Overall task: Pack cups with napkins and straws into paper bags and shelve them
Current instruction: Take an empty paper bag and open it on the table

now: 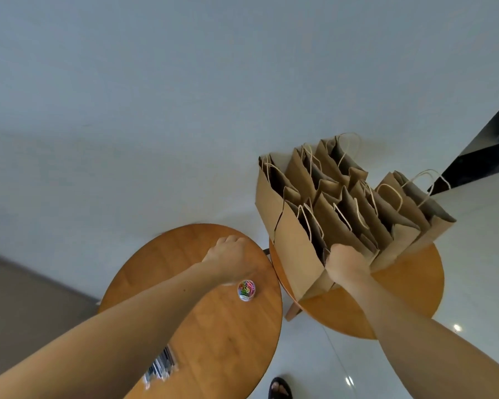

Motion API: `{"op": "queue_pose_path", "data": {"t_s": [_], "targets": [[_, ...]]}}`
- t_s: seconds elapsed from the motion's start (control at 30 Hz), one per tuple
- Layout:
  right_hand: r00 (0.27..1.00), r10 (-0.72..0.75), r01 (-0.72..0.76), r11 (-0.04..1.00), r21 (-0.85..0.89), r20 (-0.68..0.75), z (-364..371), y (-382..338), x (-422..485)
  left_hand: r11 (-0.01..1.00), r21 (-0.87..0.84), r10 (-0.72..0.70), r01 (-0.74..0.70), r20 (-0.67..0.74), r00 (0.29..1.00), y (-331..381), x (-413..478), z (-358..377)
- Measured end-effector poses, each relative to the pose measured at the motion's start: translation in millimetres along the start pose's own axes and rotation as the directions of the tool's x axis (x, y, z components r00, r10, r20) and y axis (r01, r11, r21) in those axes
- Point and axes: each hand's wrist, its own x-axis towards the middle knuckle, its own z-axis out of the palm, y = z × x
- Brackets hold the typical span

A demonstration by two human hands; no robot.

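Fingers of the right hand [347, 262] curl out of sight among the paper bags [329, 203], seemingly gripping a near bag's rim. The bags stand open, clustered on the right round table [409, 289]. The left hand [228, 254] hovers, fingers curled, above the left table [213, 326] beside a jar of coloured clips [246, 290]; I cannot tell whether it holds anything.

The right hand [347, 262] grips the near edge of open bags [294, 246] standing beyond it on a round table [409, 289]. The left hand [228, 254], fingers curled, is over a second table [213, 335], a clip jar [246, 290] just beside its wrist.
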Motion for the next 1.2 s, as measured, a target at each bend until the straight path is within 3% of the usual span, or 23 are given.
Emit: {"op": "queue_pose_path", "data": {"t_s": [0.1,0.23,0.47,0.67,0.77,1.0,1.2], "targets": [[0.997,-0.065,0.066,0.997,-0.031,0.032,-8,-2,-5,0.999,-0.025,-0.031,0.032,0.01,0.999,3,2,10],[0.987,-0.155,0.154,0.987,-0.053,-0.027,-32,-17,-19,0.996,-0.081,-0.035,0.033,-0.022,0.999,1,1,12],[0.926,-0.368,0.36,0.928,-0.096,-0.081,-73,-83,-70,0.988,-0.138,-0.072,0.065,-0.048,0.996,-54,-18,6],[0.862,-0.501,0.492,0.862,-0.12,-0.07,-50,-164,-106,0.947,-0.293,-0.164,0.131,-0.089,0.982,-120,-42,7],[0.833,-0.549,0.545,0.835,-0.076,-0.06,-23,-194,-122,0.897,-0.414,-0.183,0.154,-0.031,0.983,-146,-57,15],[0.798,-0.598,0.601,0.799,-0.022,0.071,49,-225,-146,0.811,-0.517,-0.232,0.274,0.145,0.962,-184,-91,62],[0.76,-0.533,0.553,0.831,0.062,0.372,85,-211,-158,0.782,-0.499,-0.296,0.374,0.231,0.927,-195,-102,110]]}}
